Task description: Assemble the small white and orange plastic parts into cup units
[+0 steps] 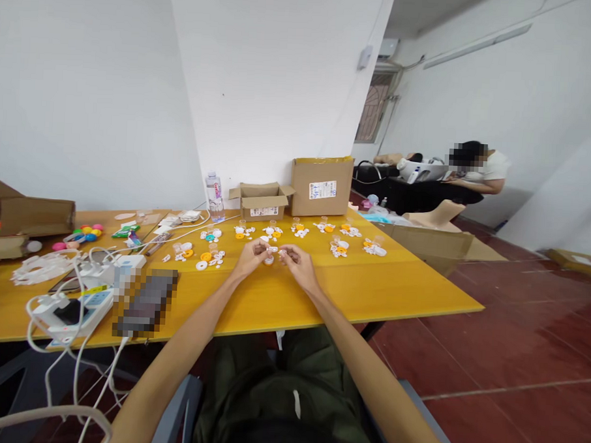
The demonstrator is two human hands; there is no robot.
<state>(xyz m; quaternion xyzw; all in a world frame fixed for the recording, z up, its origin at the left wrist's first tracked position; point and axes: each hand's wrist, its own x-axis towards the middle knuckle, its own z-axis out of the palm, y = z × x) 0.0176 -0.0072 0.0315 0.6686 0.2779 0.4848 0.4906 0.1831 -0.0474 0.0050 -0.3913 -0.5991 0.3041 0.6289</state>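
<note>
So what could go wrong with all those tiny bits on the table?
1. Both hands, the left hand and the right hand, pinch a small white piece above the yellow table. It could slip and perhaps roll away.
2. Little piles of white and orange parts lie close beyond the hands; a sleeve or wrist might scatter them.
3. White cables dangle off the near edge and could snag, dragging devices down.

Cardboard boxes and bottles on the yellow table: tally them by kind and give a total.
Cardboard boxes: 3, a tall closed one, a small open one beside it, and one at the table's left end.
Water bottles: 1, upright by the wall.
Total: 4, all on the yellow table.
</note>
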